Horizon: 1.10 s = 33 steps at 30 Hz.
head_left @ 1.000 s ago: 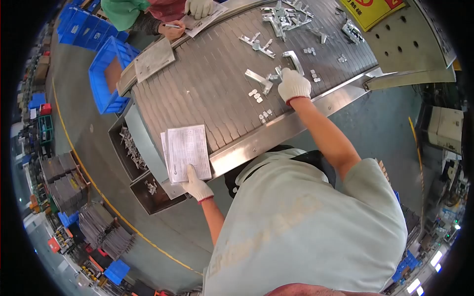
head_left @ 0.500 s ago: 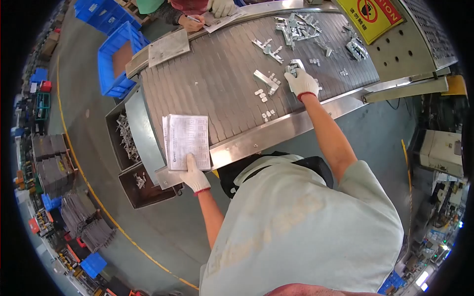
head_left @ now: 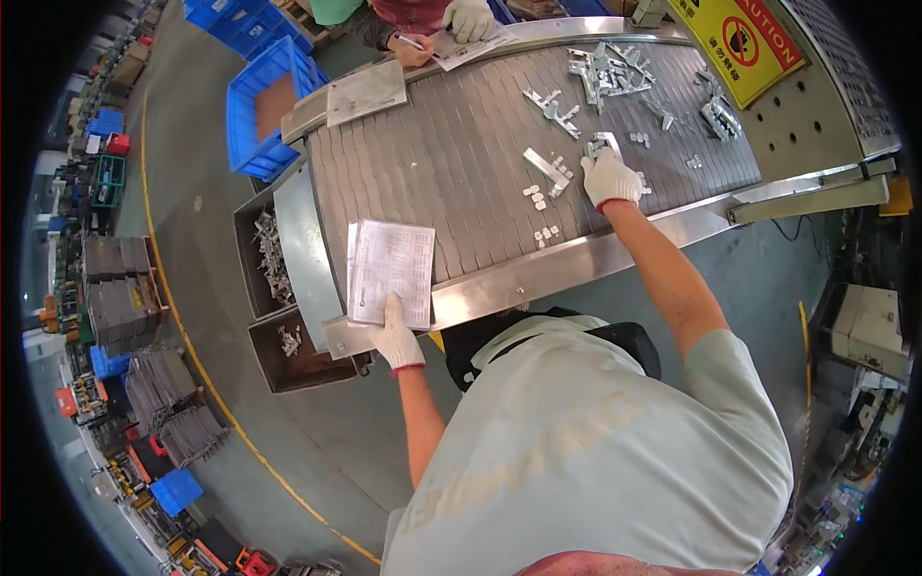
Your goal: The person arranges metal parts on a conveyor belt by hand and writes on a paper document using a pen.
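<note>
My gloved left hand (head_left: 396, 336) grips the lower edge of a stack of printed sheets (head_left: 392, 271), thumb on top, at the near left corner of the slatted conveyor (head_left: 432, 163). On the right, my gloved right hand (head_left: 612, 180) is closed on a shiny metal part (head_left: 603, 144) that shows past its fingertips. Just left of that hand lies an angled metal part (head_left: 547, 171), with small pale pieces (head_left: 534, 197) beside it. Farther back are a branched metal part (head_left: 552, 112) and a pile of metal parts (head_left: 607, 75).
Across the conveyor, another person's gloved hand (head_left: 469, 19) rests on paper while their bare hand holds a pen. A flat plate (head_left: 367, 93) lies on the far left edge. Blue bin (head_left: 252, 120), dark scrap bins (head_left: 288, 357) at left; yellow caution sign (head_left: 744, 43) at right.
The whole view has shifted, with the conveyor now farther right in it. My right hand has moved off the angled part and closed on the metal part beside it. My left hand keeps the sheets.
</note>
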Each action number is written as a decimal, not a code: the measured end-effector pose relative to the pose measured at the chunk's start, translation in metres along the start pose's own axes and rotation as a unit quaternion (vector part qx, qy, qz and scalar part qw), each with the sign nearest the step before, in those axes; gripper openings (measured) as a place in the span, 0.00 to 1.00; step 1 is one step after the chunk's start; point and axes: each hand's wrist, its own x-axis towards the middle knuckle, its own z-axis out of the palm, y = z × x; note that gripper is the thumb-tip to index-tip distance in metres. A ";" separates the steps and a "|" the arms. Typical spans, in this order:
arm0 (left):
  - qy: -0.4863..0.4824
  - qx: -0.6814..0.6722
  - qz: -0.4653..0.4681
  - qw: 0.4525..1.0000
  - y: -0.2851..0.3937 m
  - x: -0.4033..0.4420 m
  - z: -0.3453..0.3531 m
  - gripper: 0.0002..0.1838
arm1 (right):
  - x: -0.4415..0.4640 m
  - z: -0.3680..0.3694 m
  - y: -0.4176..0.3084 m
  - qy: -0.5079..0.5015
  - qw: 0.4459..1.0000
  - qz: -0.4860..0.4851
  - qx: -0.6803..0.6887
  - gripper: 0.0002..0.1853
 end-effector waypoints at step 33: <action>0.015 0.028 0.074 0.997 -0.004 -0.007 0.008 0.30 | 0.074 -0.005 -0.030 -0.146 0.977 0.108 -0.112 0.25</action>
